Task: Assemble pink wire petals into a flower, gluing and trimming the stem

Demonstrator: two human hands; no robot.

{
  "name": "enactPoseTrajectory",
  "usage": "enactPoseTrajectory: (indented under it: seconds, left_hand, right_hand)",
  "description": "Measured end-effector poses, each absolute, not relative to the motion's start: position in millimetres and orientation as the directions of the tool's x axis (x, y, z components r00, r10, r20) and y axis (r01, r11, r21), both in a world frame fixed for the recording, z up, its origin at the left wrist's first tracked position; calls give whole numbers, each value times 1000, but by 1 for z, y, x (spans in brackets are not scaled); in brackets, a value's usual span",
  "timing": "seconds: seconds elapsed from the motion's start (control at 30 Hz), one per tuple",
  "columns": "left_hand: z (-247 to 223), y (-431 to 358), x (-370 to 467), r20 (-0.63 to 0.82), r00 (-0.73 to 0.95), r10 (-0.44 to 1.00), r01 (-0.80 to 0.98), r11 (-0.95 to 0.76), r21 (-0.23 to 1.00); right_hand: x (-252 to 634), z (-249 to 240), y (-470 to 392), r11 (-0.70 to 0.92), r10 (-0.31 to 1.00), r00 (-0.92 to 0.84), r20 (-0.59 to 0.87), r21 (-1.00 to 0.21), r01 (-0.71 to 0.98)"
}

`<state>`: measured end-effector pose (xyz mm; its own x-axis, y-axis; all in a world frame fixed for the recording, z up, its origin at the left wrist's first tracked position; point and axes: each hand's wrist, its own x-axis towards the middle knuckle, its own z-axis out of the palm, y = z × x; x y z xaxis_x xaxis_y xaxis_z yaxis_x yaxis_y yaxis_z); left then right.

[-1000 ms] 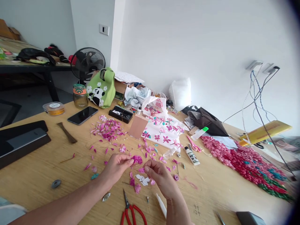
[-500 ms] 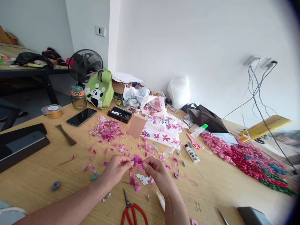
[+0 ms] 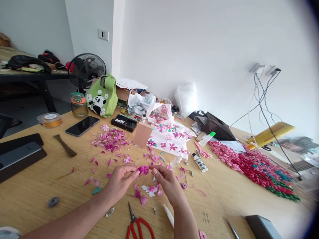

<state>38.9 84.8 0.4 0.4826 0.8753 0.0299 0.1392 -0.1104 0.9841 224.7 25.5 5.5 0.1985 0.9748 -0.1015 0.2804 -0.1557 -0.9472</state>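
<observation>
Near the middle of the wooden table, my left hand (image 3: 122, 179) pinches a magenta flower (image 3: 143, 170) between thumb and fingertips. My right hand (image 3: 164, 179) is at the flower's right side, its thumb and index finger close together; what they hold, if anything, is too small to make out. Under the hands lie white petal pieces (image 3: 149, 190) and loose magenta petals (image 3: 137, 192). Red-handled pliers (image 3: 134, 222) rest open below, and a white tube (image 3: 168, 214) lies beside my right forearm.
Behind the hands are a petal pile (image 3: 111, 138), a black box (image 3: 124, 122) and a flower-printed cloth (image 3: 166, 142). A phone (image 3: 82, 126) lies left, pink scissors (image 3: 202, 150) and a glue bottle (image 3: 200, 162) right. Red and pink flower strands (image 3: 251, 166) spread farther right.
The view has shifted slightly, moving the table items left in the picture. The flower stays at my left fingertips, while my right fingertips are now slightly farther from it.
</observation>
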Motion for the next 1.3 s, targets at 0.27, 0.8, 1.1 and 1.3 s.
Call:
enactPoseTrajectory:
  seconds: [0.27, 0.8, 1.1, 1.3]
  left_hand:
    - [4, 82, 39, 68, 567, 821, 159, -190, 969]
    - [-3, 91, 38, 9, 200, 980, -105, 12, 994]
    - [1, 90, 39, -59, 178, 982, -158, 87, 984]
    - [2, 90, 39, -83, 229, 970, -176, 125, 976]
  right_hand:
    - [220, 3, 28, -148, 988, 45, -149, -989, -22]
    - [245, 5, 23, -222, 965, 176, -196, -965, 142]
    - [239, -5, 24, -266, 963, 71, -259, -880, 395]
    - [238, 1, 25, -261, 965, 129, -227, -836, 482]
